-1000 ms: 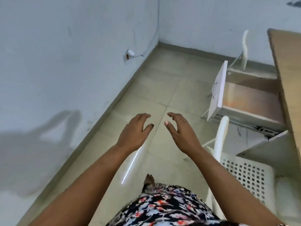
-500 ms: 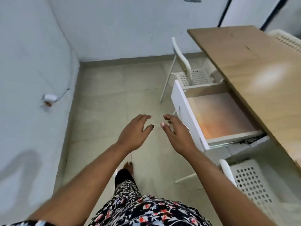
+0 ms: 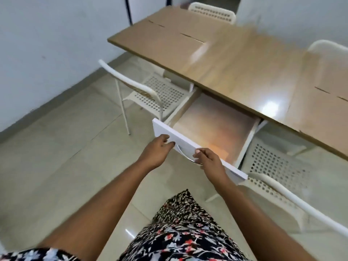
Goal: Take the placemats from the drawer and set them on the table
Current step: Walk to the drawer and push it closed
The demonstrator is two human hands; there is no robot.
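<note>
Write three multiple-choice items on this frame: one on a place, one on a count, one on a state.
1. Where are the hands?
A. at the white front of the drawer
B. flat on the table
C. on a chair back

2. How many chairs show at least in part?
A. one
B. two
C. four

3. What state is the drawer in?
A. shut
B. pulled out
C. off its rails, on the floor

Answers:
1. A: the left hand and right hand sit by the handle on the drawer front.
2. C: two chairs on the near side of the table, two across it.
3. B: it juts out from under the table, inside visible.
</note>
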